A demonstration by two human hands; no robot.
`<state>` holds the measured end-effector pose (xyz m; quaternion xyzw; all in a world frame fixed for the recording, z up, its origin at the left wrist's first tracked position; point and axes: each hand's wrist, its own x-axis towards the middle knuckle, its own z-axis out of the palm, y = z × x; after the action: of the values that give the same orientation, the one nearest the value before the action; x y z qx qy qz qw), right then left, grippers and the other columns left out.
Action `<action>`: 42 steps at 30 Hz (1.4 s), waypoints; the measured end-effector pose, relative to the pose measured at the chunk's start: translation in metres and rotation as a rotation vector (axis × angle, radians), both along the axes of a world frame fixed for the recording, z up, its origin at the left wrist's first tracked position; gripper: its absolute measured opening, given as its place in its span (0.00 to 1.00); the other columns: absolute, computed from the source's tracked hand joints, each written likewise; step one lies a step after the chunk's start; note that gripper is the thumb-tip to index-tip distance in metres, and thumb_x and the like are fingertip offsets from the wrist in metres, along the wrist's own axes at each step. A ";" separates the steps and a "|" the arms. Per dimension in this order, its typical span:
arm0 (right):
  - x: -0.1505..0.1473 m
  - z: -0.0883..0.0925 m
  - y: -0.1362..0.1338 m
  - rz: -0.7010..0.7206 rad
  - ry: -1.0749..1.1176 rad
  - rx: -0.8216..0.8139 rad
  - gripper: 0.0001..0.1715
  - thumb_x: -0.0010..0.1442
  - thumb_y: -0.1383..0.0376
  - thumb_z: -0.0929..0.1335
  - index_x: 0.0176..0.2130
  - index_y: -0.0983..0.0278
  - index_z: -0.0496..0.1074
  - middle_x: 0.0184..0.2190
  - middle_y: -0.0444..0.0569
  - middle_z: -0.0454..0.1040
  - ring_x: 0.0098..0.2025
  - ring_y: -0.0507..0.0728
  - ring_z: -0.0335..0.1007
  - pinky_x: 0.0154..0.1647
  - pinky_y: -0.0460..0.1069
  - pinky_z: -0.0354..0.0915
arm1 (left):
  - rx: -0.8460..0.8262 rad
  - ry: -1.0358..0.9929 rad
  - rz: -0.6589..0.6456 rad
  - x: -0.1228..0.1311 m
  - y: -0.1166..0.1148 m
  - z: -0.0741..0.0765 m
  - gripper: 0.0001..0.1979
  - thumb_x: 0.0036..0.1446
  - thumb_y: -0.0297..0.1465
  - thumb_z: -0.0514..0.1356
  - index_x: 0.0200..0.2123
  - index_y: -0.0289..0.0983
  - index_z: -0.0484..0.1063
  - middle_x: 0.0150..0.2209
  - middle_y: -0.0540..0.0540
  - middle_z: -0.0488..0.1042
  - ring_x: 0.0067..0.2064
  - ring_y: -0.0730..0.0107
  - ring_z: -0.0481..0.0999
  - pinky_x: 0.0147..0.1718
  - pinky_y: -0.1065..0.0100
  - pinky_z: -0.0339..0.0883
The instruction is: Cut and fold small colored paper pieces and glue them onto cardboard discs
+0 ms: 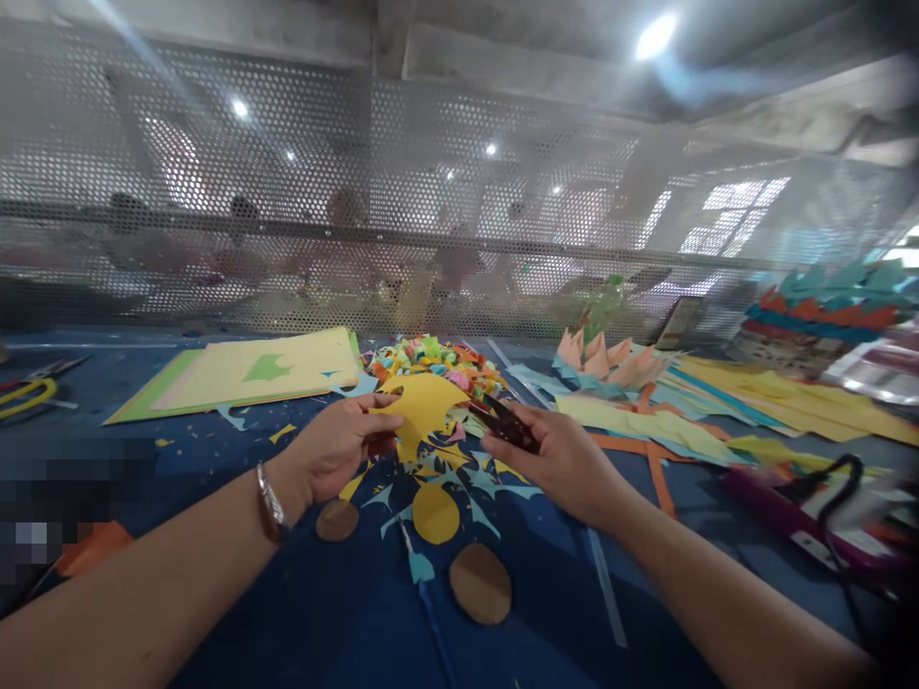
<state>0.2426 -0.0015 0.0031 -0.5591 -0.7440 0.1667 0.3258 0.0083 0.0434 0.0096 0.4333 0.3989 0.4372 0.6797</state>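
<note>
Between thumb and fingers, my left hand (pixel 337 445) pinches a yellow paper sheet (pixel 423 407) with curved cut edges. Dark-handled scissors (pixel 508 427) are gripped in my right hand (pixel 556 459), their tips pointing left at the paper's right edge. Whether the blades touch the paper is hard to tell. Under the hands lie blue and yellow paper scraps (pixel 459 478). Closer to me rest a yellow paper disc (pixel 436 514), a brown oval (pixel 481 584), a smaller brown oval (pixel 337 520) and a blue-handled thin tool (pixel 433 617) with a blue scrap on it.
Behind the paper rises a heap of small colourful pieces (pixel 437 359). Stacked sheets (pixel 287 368) lie left, near yellow-handled scissors (pixel 29 397). Right are folded pointed papers (pixel 603 364), paper strips (pixel 661 478) and a purple object with a black cord (pixel 811 526). A perforated screen (pixel 445 201) stands behind.
</note>
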 end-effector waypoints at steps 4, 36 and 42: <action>-0.014 0.000 -0.010 0.135 0.095 -0.065 0.14 0.58 0.55 0.64 0.31 0.62 0.67 0.24 0.43 0.67 0.26 0.52 0.61 0.25 0.46 0.59 | 0.003 -0.046 0.039 -0.002 0.003 0.001 0.09 0.43 0.19 0.65 0.27 0.35 0.70 0.25 0.51 0.73 0.21 0.80 0.70 0.23 0.76 0.67; -0.078 0.005 -0.030 0.425 -0.488 0.059 0.08 0.58 0.63 0.65 0.34 0.63 0.72 0.29 0.47 0.75 0.30 0.55 0.70 0.27 0.47 0.55 | 0.630 -0.027 0.656 -0.032 0.027 0.007 0.05 0.47 0.30 0.60 0.23 0.39 0.65 0.21 0.57 0.68 0.22 0.75 0.69 0.21 0.76 0.64; -0.047 0.007 -0.037 0.346 -0.401 0.008 0.06 0.59 0.64 0.64 0.34 0.63 0.71 0.29 0.46 0.73 0.29 0.52 0.67 0.28 0.46 0.56 | 0.581 0.093 0.656 -0.041 0.027 0.008 0.10 0.48 0.30 0.56 0.20 0.40 0.57 0.17 0.57 0.61 0.19 0.75 0.65 0.19 0.76 0.59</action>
<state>0.1958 -0.0388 0.0101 -0.4441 -0.8788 0.1029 0.1409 -0.0328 0.0703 0.0177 0.4759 0.4062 0.7039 0.3363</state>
